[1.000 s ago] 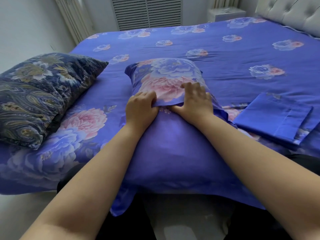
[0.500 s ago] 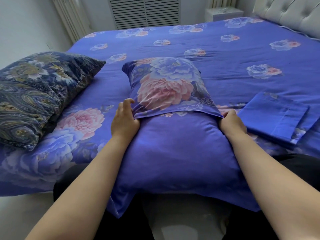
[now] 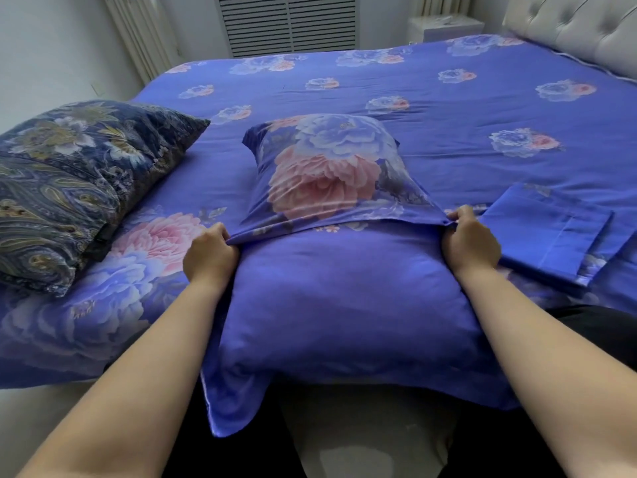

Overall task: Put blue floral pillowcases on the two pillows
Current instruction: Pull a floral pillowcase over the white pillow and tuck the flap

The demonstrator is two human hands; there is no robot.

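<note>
Blue floral pillowcase [image 3: 331,181] sheathes the pillow's [image 3: 344,305] far half on the bed [image 3: 413,108], its hem pinched at both corners by left hand [image 3: 211,257] and right hand [image 3: 471,240].

Cased pillow [image 3: 331,270] lies centred, uncased pillow [image 3: 79,188] left (folded pillowcase [image 3: 551,236] right).

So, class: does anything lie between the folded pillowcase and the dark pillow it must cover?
Yes. The half-covered pillow, gripped by the left hand and right hand, lies between the folded pillowcase and the dark pillow.
</note>
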